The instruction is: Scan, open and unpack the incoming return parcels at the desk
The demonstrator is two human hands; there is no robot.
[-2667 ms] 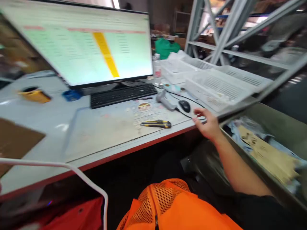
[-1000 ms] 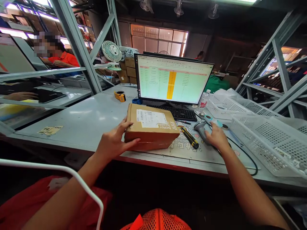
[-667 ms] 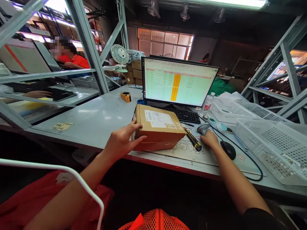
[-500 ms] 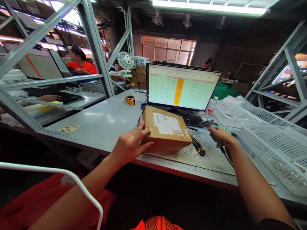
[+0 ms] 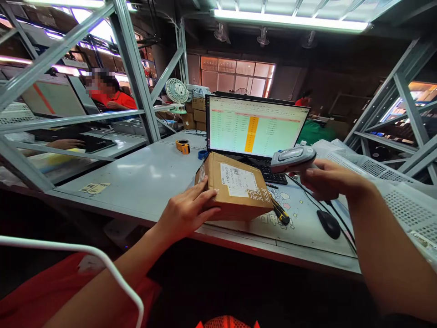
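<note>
A taped cardboard box (image 5: 235, 209) with a white printed label (image 5: 239, 178) rests tilted on the desk in front of the monitor. My left hand (image 5: 191, 205) grips its near left corner, thumb along the front face and fingers on the side. Raised above the desk to the right, my right hand (image 5: 327, 180) is wrapped round the handle of a grey barcode scanner (image 5: 294, 157). The scanner's head points left, over the keyboard (image 5: 275, 176) and towards the box. A yellow-and-black utility knife (image 5: 280, 212) lies against the box's right side.
Behind the box stands a monitor (image 5: 256, 123) showing a spreadsheet. A black mouse (image 5: 328, 224) and cable lie at the right, beside white perforated baskets (image 5: 403, 205). An orange tape measure (image 5: 183, 146) sits farther back. Metal posts (image 5: 134, 68) flank the desk; a co-worker (image 5: 118, 98) sits at left.
My right hand has lifted the scanner from the desk's right side, bringing it up and turning it towards the box. My left hand and the box have barely moved.
</note>
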